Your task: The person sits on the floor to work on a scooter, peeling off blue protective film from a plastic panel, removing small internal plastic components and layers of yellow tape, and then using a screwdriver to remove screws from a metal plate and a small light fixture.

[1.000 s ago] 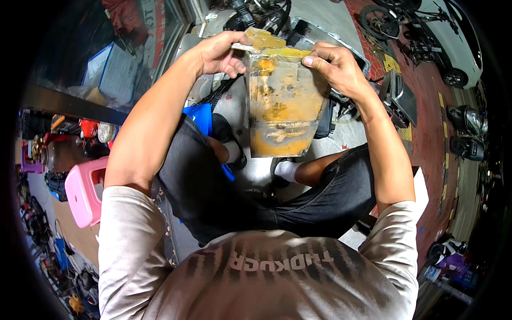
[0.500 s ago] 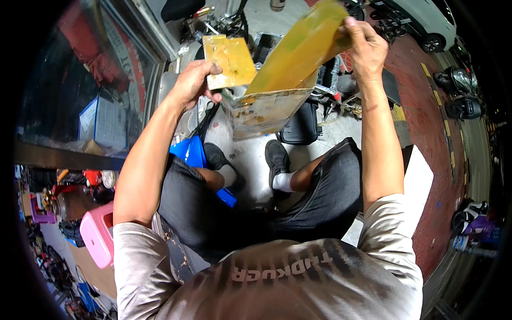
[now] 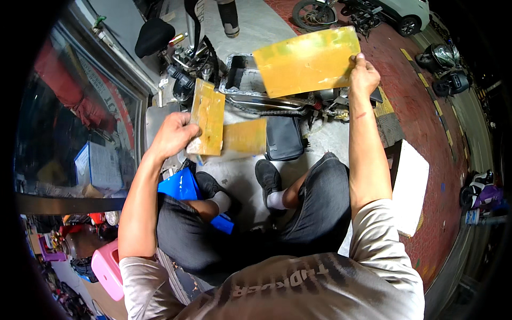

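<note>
My left hand is closed on a narrow, upright yellow board with pale, scuffed patches. A blurred, darker yellow board sticks out to the right behind it; I cannot make out whether my fingers grip that one too. Raised at the upper right, my right hand pinches the right edge of a large, flat yellow board. That board partly covers an open, dark rectangular metal box. A black flat case lies on the floor below the boards.
Bike parts crowd the upper middle. A glass pane borders the left, above a pink stool. Blue bags lie by my feet. A white board stands right; motorbikes and a car are beyond.
The boards have come apart: my right hand has lifted the large one out and swung it flatter; my left hand has moved down and left with its board, turning it upright.
</note>
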